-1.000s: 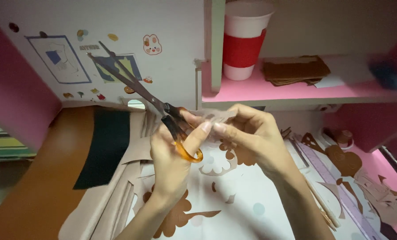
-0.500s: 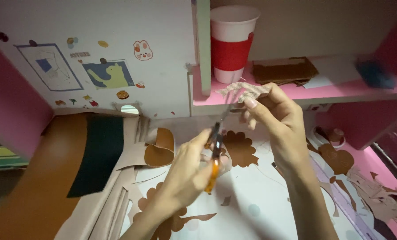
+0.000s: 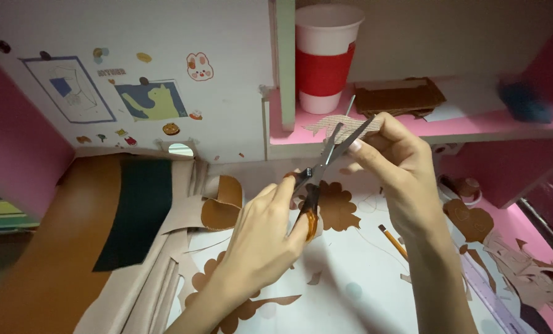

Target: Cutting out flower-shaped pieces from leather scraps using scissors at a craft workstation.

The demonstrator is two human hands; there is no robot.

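Left hand: the left hand (image 3: 261, 238) rises from the near edge of the worktop (image 3: 351, 291), back of the hand to the camera, fingers pointing toward the far edge.
Left grip: closed through the orange-and-black handles of the scissors (image 3: 318, 176); thumb and fingers sit in the loops.
Scissors: tilted up and to the right, blades slightly parted, tips meeting the strip (image 3: 338, 127).
Right hand: the right hand (image 3: 394, 164) comes in from the near right, wrist bent, fingers curled toward the left.
Right grip: thumb and fingertips pinched shut on the right end of the strip.
Strip: a thin tan piece held in the air, roughly level, just in front of the pink shelf (image 3: 425, 127) edge and below the cup (image 3: 325, 59).
Worktop near the hands: brown scalloped cut-outs (image 3: 335, 207) lie under the hands; a pencil (image 3: 393, 241) lies just right of the right wrist.
Left side: brown and dark green sheets (image 3: 128, 222) cover the left part of the worktop.
Open room: a bare white patch lies between the forearms toward the near edge; the shelf edge is close behind the strip.
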